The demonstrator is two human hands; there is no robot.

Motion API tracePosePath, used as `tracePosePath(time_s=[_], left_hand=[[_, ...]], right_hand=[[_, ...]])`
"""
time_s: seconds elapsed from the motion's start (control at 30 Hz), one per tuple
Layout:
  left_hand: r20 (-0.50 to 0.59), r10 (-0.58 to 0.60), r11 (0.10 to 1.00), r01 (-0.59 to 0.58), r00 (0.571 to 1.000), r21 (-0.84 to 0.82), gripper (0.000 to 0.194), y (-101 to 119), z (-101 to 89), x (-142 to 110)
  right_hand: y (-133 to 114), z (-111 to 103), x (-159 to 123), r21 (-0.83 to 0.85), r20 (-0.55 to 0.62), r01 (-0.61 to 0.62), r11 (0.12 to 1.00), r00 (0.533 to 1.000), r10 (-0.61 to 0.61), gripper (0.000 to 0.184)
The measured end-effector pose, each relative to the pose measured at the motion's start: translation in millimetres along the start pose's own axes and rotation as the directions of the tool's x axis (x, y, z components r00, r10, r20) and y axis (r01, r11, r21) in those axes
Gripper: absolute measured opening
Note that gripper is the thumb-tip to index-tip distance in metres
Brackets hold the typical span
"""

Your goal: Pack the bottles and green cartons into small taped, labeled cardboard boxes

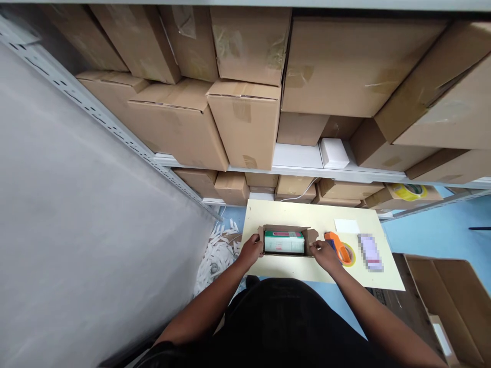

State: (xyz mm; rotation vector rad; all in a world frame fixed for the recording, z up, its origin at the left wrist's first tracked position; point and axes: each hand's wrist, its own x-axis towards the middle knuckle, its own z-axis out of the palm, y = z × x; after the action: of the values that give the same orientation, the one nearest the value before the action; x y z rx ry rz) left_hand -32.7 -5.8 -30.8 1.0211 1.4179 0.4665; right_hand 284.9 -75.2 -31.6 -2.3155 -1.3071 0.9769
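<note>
On the pale yellow table [280,212] lies an open cardboard box [287,228], its flaps spread at both ends. Inside it sits a green and white packet [284,243] with a pink patch on top. My left hand [251,250] grips the box's left end, fingers closed at the flap. At the right end my right hand [325,254] pinches the other flap. Just beyond my right hand is an orange tape dispenser [334,243], with a roll of clear yellowish tape [347,254] at it.
A white paper [346,226] and a blurred purple item [370,252] lie on the table's right. Shelves of cardboard boxes [243,128] rise behind. An open carton [452,291] stands at lower right, and white paper scraps [215,258] cover the floor at left.
</note>
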Motion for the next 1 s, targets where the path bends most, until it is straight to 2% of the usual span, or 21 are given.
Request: tracePosePath(time_s=[0.13,0.23,0.33,0.4,0.47,0.57,0.67,0.73,0.87,1.0], left_hand=[[0.068,-0.04,0.997,0.044,0.997,-0.058,0.035,-0.6,-2.1,3.6],[0.078,-0.037,0.992,0.046,0.996,-0.12,0.048,-3.8,-0.3,2.3],[0.07,-0.063,0.976,0.076,0.996,-0.206,0.052,-6.0,2.9,-0.7],[0.073,-0.097,0.967,0.112,0.993,-0.231,0.051,-6.6,7.9,-3.1],[0.048,-0.122,0.965,0.13,0.991,-0.229,0.05,-7.1,16.9,-6.7],[-0.039,-0.125,0.958,0.11,0.991,-0.265,0.053,-8.6,37.0,-17.0],[-0.134,-0.096,0.944,0.047,0.986,-0.326,0.057,-10.5,58.6,-36.5],[-0.213,-0.073,0.938,-0.006,0.974,-0.347,0.055,-11.4,70.7,-54.8],[-0.364,-0.083,0.9,-0.087,0.928,-0.427,0.052,-14.0,85.1,-98.7],[-0.459,-0.137,0.841,-0.141,0.878,-0.522,0.05,-24.9,88.3,-145.3]], right_hand=[[-12.8,1.9,10.8,0.132,0.042,-0.106,0.986,0.994,0.101,0.033],[-14.0,-3.9,15.1,0.232,0.072,-0.145,0.962,0.989,0.132,0.032],[-9.3,-11.8,16.1,0.313,0.12,-0.124,0.942,0.989,0.09,0.032],[-5.8,-15.8,16.1,0.386,0.216,-0.114,0.916,0.976,0.031,0.032],[-3.3,-18.3,17.0,0.444,0.309,-0.135,0.886,0.951,-0.01,0.035],[-1.6,-21.2,22.6,0.488,0.349,-0.137,0.862,0.936,-0.049,0.039],[-2.1,-27.1,32.8,0.543,0.356,-0.069,0.837,0.922,-0.154,0.037],[-4.8,-32.6,39.8,0.581,0.384,-0.04,0.813,0.894,-0.231,0.039],[-21.7,-38.9,46.8,0.616,0.46,0.031,0.787,0.797,-0.391,0.049],[-54.1,-27.0,40.0,0.621,0.474,0.136,0.772,0.72,-0.508,0.052]])
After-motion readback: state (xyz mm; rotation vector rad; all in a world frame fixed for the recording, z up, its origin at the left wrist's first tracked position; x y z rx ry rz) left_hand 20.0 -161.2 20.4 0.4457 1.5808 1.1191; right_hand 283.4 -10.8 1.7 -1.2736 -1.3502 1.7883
